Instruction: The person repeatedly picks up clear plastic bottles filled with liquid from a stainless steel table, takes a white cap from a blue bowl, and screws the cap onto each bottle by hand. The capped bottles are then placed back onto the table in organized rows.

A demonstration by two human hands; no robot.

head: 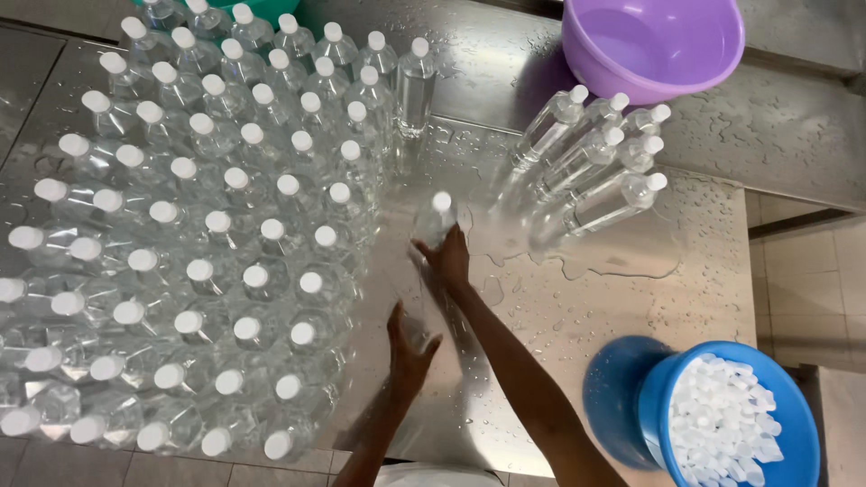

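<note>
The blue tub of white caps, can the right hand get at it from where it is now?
Probably yes. The right hand holds a capped bottle, and only bare wet steel table lies between it and the blue tub; it would have to let go first.

Blue bucket of white caps [731, 424] cut off at lower right, purple basin [654, 45] cropped at top edge, left hand [408, 347] motion-blurred

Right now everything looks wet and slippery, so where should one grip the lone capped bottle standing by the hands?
Probably around the body of the bottle, below the white cap, coming from the near side where the right hand already touches it; it stands upright, apart from the packed bottles.
</note>
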